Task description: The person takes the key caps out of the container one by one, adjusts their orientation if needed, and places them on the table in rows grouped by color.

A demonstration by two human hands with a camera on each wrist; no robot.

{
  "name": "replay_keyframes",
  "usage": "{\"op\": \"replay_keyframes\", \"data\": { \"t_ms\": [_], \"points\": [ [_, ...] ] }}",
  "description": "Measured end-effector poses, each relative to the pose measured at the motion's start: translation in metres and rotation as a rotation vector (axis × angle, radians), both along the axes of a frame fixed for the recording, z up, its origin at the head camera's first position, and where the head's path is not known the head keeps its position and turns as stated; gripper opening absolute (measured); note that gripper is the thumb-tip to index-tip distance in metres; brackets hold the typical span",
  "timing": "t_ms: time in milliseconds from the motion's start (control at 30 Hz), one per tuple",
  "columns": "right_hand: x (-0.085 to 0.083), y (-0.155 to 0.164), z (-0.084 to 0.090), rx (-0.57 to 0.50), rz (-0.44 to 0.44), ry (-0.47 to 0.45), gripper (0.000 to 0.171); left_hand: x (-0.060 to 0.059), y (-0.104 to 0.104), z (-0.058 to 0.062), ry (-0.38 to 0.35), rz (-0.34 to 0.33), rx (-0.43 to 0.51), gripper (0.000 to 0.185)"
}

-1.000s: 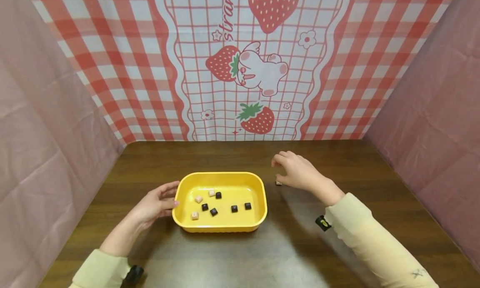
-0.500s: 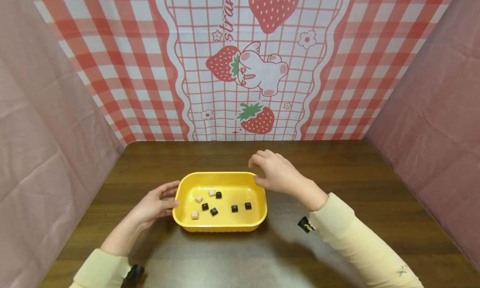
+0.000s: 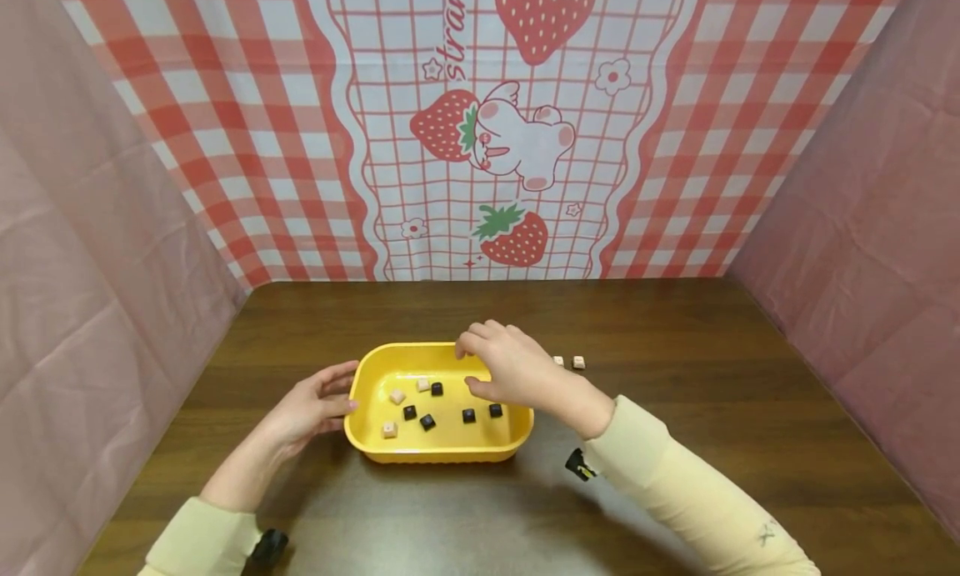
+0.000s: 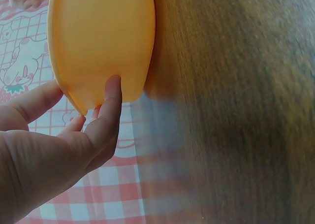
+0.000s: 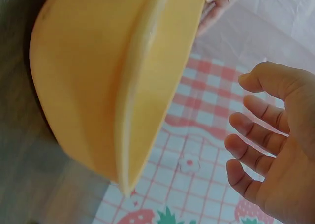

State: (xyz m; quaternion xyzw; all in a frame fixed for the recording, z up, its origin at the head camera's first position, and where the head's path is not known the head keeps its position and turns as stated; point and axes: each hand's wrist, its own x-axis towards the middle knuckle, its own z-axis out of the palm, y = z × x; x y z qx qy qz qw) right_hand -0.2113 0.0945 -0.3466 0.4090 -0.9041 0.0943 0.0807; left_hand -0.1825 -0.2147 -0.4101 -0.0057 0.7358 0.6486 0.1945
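A yellow plastic tub (image 3: 438, 457) sits on the table, with several black keycaps (image 3: 427, 423) and three beige keycaps (image 3: 390, 430) spread over its floor. My left hand (image 3: 309, 408) holds the tub's left end, the thumb and fingers set against its rim and outer wall. Over the tub's right part hovers my right hand (image 3: 517, 372), palm down. Its fingers are loosely bent and apart, and the right wrist view shows nothing between them. Two pale keycaps (image 3: 578, 363) lie on the table behind the right forearm, one partly hidden.
The dark wooden table (image 3: 675, 334) runs back to a red-checked strawberry cloth (image 3: 285, 142). Pink cloth hangs at the left (image 3: 97, 226) and at the right.
My right hand has moved left from beside the pale keycaps to above the tub, uncovering them. The left hand and the tub have stayed in place.
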Motion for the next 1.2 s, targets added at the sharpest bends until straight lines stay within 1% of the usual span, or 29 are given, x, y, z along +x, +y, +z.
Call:
{"op": "replay_keyframes", "data": {
  "t_ms": [167,400,633,867,1067,1200],
  "points": [
    [0.004,-0.013,-0.012,0.006,0.03,0.01,0.03,-0.001,0.0,-0.001,0.002,-0.004,0.005,0.065],
    [0.006,-0.03,-0.027,-0.002,0.08,-0.013,0.031,-0.001,0.0,0.0,-0.004,0.001,-0.002,0.064],
    [0.007,-0.04,-0.04,0.016,0.073,-0.04,0.03,0.0,0.001,0.002,-0.004,0.005,-0.013,0.065],
    [0.006,-0.052,-0.054,0.029,0.09,-0.029,0.027,0.0,0.0,0.0,-0.001,-0.002,-0.004,0.065],
    [0.003,-0.065,-0.065,0.003,0.124,-0.025,0.028,-0.001,-0.001,-0.001,0.007,-0.008,0.007,0.065],
    [0.004,-0.073,-0.069,0.0,0.151,-0.009,0.025,-0.002,-0.001,-0.002,0.009,-0.008,0.01,0.065]
  ]
}}
